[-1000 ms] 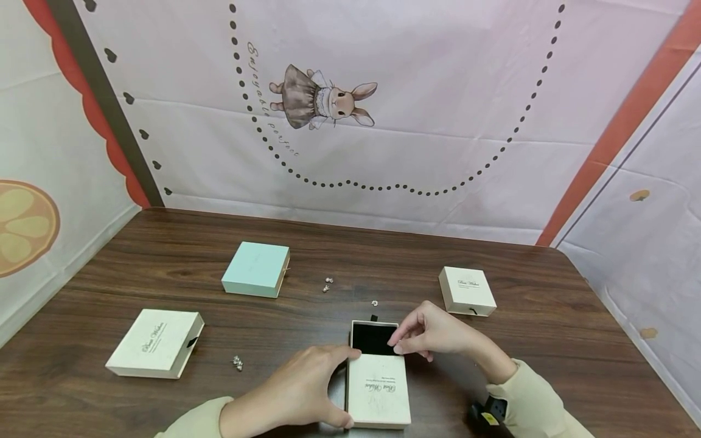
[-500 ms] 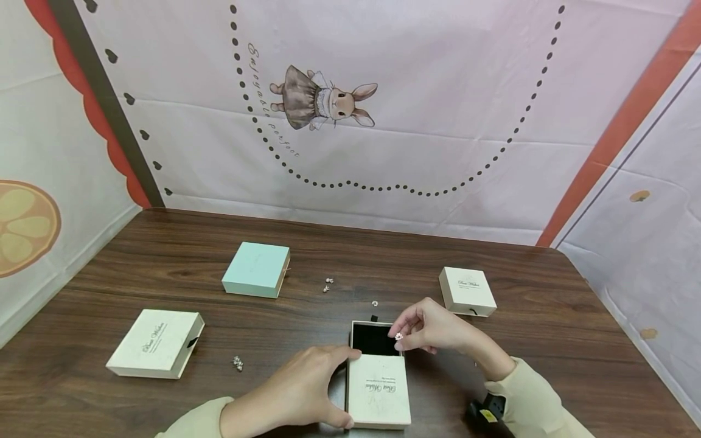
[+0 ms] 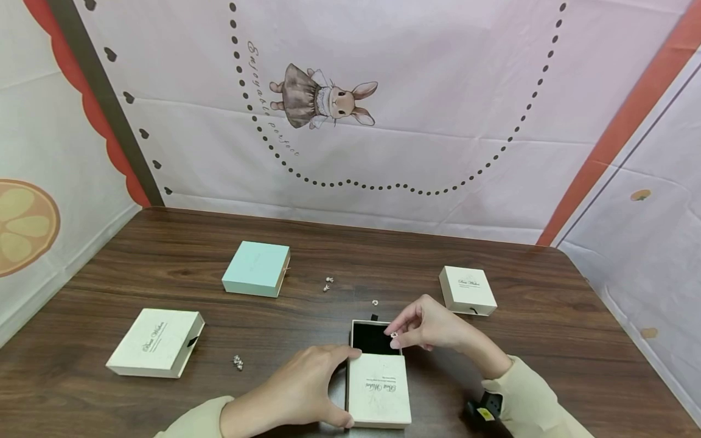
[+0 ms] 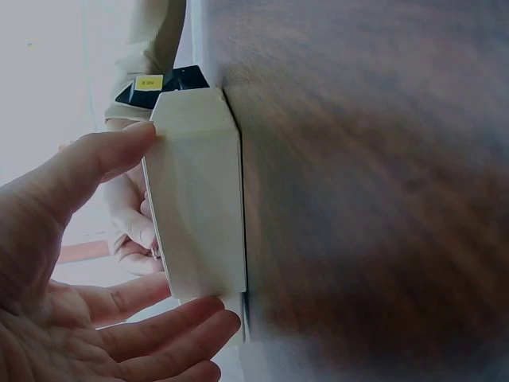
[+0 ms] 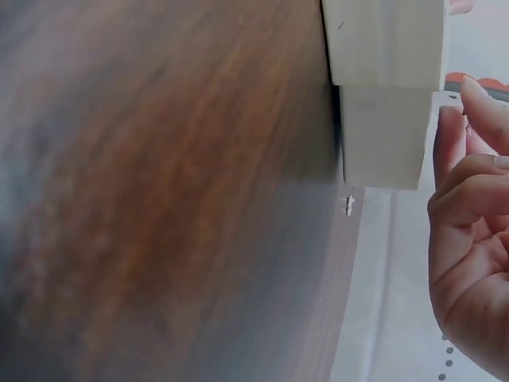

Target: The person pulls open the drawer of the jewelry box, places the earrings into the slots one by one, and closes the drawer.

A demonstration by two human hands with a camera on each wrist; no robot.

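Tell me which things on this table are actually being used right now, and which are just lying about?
In use:
- open box, held by the left hand
- small earring, pinched in the right hand over the box's black drawer

Lying about:
- blue box
- big cream box
- small cream box
- loose earrings

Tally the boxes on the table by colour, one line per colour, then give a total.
Cream boxes: 3, the left one, the small right one, and the open sliding box held by the left hand.
Mint green box: 1.
Total: 4.
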